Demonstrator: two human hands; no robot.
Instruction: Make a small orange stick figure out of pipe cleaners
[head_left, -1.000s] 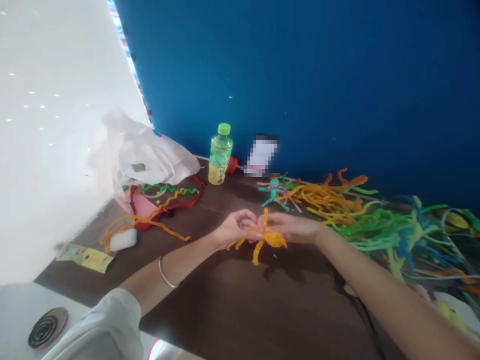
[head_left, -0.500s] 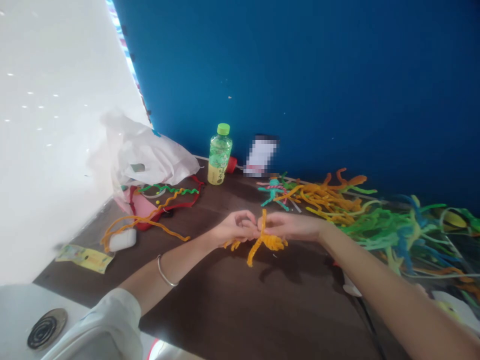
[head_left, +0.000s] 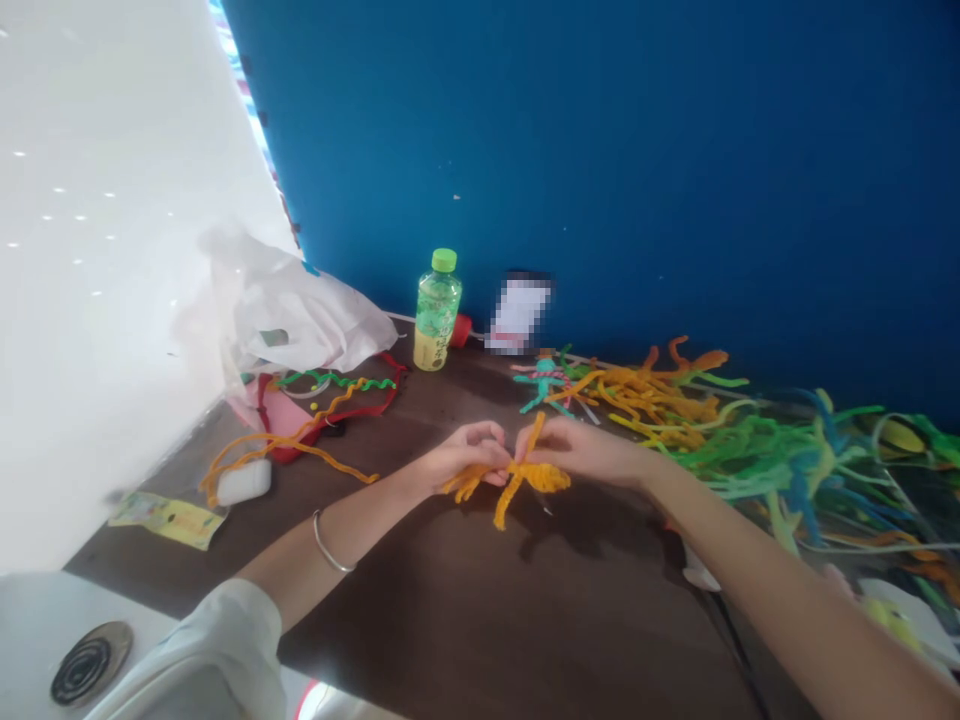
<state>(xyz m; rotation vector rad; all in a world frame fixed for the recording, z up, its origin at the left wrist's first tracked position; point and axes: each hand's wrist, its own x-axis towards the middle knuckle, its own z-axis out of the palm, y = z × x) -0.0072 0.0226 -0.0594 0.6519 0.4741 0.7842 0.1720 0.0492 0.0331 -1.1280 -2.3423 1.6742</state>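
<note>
Left grip [head_left: 465,458]: curled shut, pinching the orange pipe-cleaner figure [head_left: 541,478].
Right grip [head_left: 577,447]: closed on the same figure from the right, though the exact pinch is hard to see.
Figure's place: between both hands, above the dark tabletop [head_left: 450,610].
Far side: a teal pipe-cleaner figure [head_left: 541,385] beside loose orange pipe cleaners [head_left: 652,400].

My left hand [head_left: 465,458] and right hand [head_left: 581,450] pinch an orange pipe-cleaner figure [head_left: 536,478] above the dark wooden table [head_left: 487,620]. A teal pipe-cleaner figure [head_left: 544,382] lies at twelve o'clock, a green-capped plastic bottle [head_left: 435,320] stands at eleven, and loose pipe cleaners [head_left: 652,400] spread from two o'clock.
</note>
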